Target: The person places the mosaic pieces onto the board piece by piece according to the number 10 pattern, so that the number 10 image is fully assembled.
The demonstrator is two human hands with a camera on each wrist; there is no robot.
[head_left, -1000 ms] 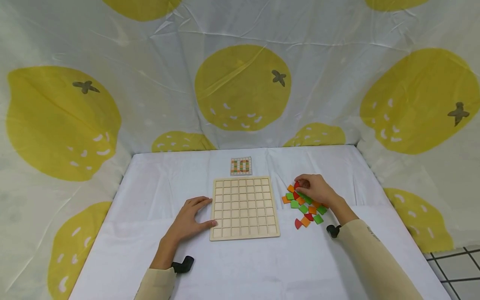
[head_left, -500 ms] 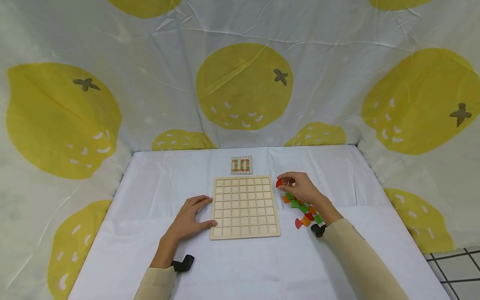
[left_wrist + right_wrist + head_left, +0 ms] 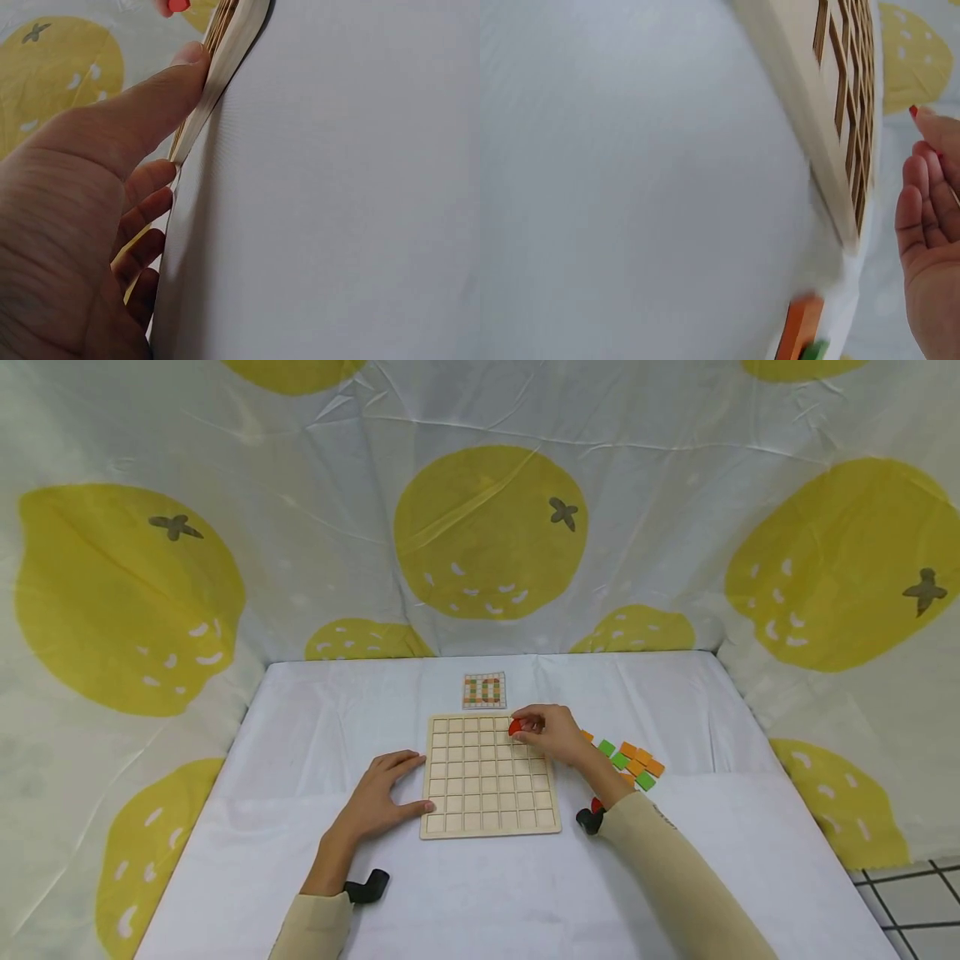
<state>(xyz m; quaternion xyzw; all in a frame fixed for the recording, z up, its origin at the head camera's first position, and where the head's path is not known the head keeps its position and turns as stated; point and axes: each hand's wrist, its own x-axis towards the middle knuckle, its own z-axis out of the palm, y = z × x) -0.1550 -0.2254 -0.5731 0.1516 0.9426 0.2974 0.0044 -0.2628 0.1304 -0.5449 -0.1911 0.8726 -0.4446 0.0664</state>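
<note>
A pale wooden grid board [image 3: 491, 781] lies flat in the middle of the white table. My left hand [image 3: 378, 795] rests at its left edge; the left wrist view shows the thumb [image 3: 169, 94] touching the rim and the other fingers loosely extended along the side. Above the board's upper right cells, my right hand [image 3: 557, 732] pinches a red fan-shaped piece [image 3: 515, 727] between thumb and fingertips. Only a small red bit shows beside that thumb in the right wrist view. Loose orange and green square pieces [image 3: 634, 765] lie right of the board, partly hidden by the right forearm.
A small printed card [image 3: 483, 691] with a coloured grid pattern lies just behind the board. Another red piece [image 3: 597, 805] peeks out beside the right wrist's black camera [image 3: 589, 821]. A lemon-print cloth [image 3: 487, 535] hangs behind the table and on both sides.
My right hand has lifted the red fan-shaped piece from the pile and moved left with it, over the board's upper right part. My left hand has stayed at the board's left edge.
</note>
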